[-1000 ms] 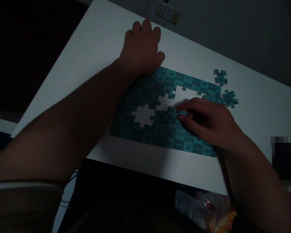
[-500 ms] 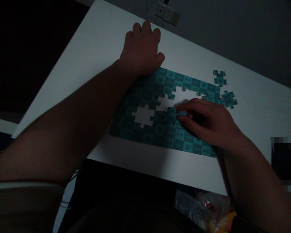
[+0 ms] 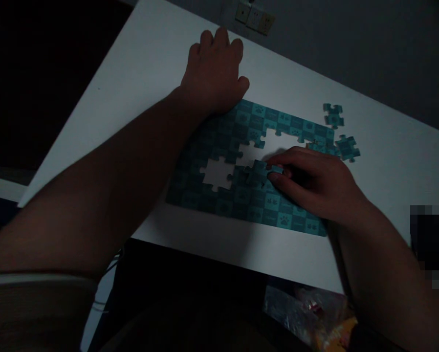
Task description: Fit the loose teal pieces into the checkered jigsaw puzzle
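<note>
A teal checkered jigsaw puzzle (image 3: pixel 219 205) with paw-print squares lies on the white table, with gaps in its middle. Between the thumb and fingers of my right hand (image 3: pixel 318 181) is a puzzle piece (image 3: pixel 259 171), tilted just above the assembled part, right of a single-piece gap. My left hand (image 3: pixel 214 73) rests palm down at the puzzle's far edge, thumb and fingers apart, holding nothing I can see. Its forearm crosses over the left part of the puzzle and hides some of it.
Two loose puzzle pieces, one farther back (image 3: pixel 333 116) and one nearer (image 3: pixel 347 148), lie by the puzzle's far right corner. Wall sockets (image 3: pixel 255 18) sit behind the table (image 3: pixel 278 254). Below its front edge is a clear plastic bag (image 3: pixel 289 313). The light is dim.
Both hands hold nearly the same pose, and the puzzle piece stays pinched in my right hand. The whole view has shifted only slightly.
</note>
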Demonstrator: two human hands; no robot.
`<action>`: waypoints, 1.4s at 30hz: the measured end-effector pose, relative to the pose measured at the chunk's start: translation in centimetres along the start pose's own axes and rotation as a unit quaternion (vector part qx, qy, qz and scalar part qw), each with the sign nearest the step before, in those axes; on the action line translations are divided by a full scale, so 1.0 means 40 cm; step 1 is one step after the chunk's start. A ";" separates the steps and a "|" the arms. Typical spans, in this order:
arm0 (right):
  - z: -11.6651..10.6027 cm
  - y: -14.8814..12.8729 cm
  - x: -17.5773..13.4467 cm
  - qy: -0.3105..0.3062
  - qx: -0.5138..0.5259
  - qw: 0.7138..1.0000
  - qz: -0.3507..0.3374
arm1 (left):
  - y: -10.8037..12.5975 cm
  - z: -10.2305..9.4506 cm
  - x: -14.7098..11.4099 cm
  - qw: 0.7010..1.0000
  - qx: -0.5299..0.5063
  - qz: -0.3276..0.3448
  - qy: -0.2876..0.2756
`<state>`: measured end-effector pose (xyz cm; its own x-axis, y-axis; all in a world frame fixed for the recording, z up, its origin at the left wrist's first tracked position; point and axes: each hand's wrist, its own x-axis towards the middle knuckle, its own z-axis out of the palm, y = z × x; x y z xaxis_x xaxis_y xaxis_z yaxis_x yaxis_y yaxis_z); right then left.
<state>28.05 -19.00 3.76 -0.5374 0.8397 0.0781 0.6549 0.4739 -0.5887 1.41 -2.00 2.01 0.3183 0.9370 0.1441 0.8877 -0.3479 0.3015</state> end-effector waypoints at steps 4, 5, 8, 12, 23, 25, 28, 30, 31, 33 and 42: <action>0.003 0.006 -0.001 0.009 0.003 1.000 -0.012 | -0.001 0.003 0.002 1.000 0.000 0.001 0.001; 0.004 0.006 -0.001 0.012 0.001 1.000 -0.016 | -0.002 0.004 0.003 1.000 0.000 0.000 0.001; 0.004 0.008 -0.001 0.016 -0.003 1.000 -0.022 | -0.005 0.005 0.006 1.000 -0.002 0.001 0.004; 0.002 0.008 -0.001 0.019 0.004 1.000 -0.012 | -0.009 0.001 0.008 1.000 0.007 -0.002 -0.006; 0.000 0.004 -0.003 0.009 0.009 1.000 0.006 | -0.003 0.006 0.007 1.000 0.000 0.001 0.005; -0.001 0.003 -0.002 0.009 0.008 1.000 0.005 | -0.002 0.007 0.006 1.000 0.002 0.000 0.005; 0.000 0.003 -0.002 0.014 0.011 1.000 0.010 | -0.002 0.010 0.007 1.000 0.004 -0.001 0.007; 0.002 0.004 -0.004 0.018 0.019 1.000 0.017 | -0.003 0.013 0.009 1.000 0.003 0.000 0.009; 0.004 0.004 -0.006 0.021 0.025 0.999 0.020 | -0.003 0.015 0.010 1.000 0.002 0.000 0.009; 0.007 0.006 -0.009 0.030 0.042 0.998 0.021 | -0.004 0.018 0.014 1.000 0.003 0.001 0.007; 0.007 0.005 -0.009 0.030 0.048 0.998 0.025 | -0.006 0.023 0.020 1.000 0.005 -0.001 0.000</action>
<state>28.23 -19.27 3.37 -0.4709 0.8772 0.0932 0.6243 0.4061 -0.6674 1.76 -1.14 1.18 0.3175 0.9374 0.1432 0.8915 -0.3465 0.2918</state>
